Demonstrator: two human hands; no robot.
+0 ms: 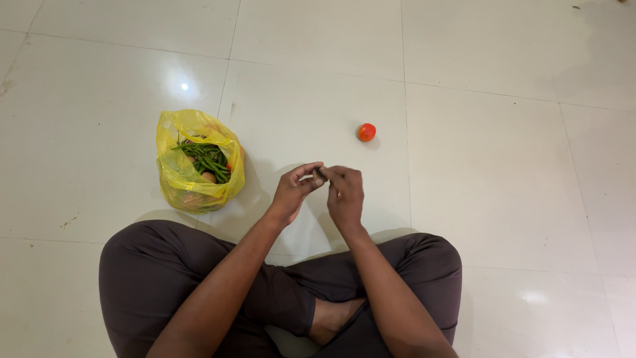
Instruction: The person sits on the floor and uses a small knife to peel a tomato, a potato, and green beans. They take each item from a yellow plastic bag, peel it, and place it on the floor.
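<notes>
Your left hand (292,192) and right hand (344,192) meet above the floor, fingertips pinched together on a small dark piece — likely a green chilli being stemmed. The yellow bag (197,162) of chillies sits left — a tomato (366,132) lies farther off.

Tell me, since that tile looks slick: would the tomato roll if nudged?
Probably. The tomato is round and sits alone on the glossy tiled floor, so a nudge would likely send it rolling. It looks small, so probably light to lift.
</notes>
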